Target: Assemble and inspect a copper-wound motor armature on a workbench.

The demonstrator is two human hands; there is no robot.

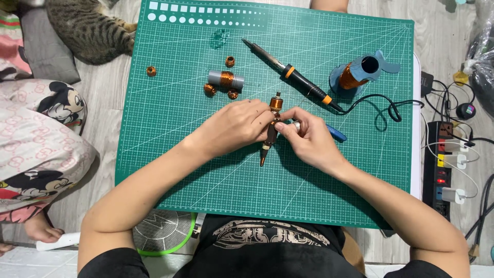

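Hands pinch a thin brown rod with a copper coil on top, over the middle of a green mat.

Left hand [234, 126] and right hand [303, 135] both close their fingers around the rod [268, 138], which stands a bit tilted with its tip down near the mat [170, 154]. It looks light, hard and stiff, so it should not bend. The coil [276, 103] is wound from fine shiny wire; that part looks easy to spoil, so the bare shaft under it seems the better place to hold. Something small and silver sits by the right fingers, but I cannot tell what. Near the hands lie little copper rings [210, 89], a grey tube [225, 80] wrapped with wire, a long black tool [290, 73] with orange bands and a cord, and a blue spool [360, 72]. A striped cat [87, 28] lies beside the mat.
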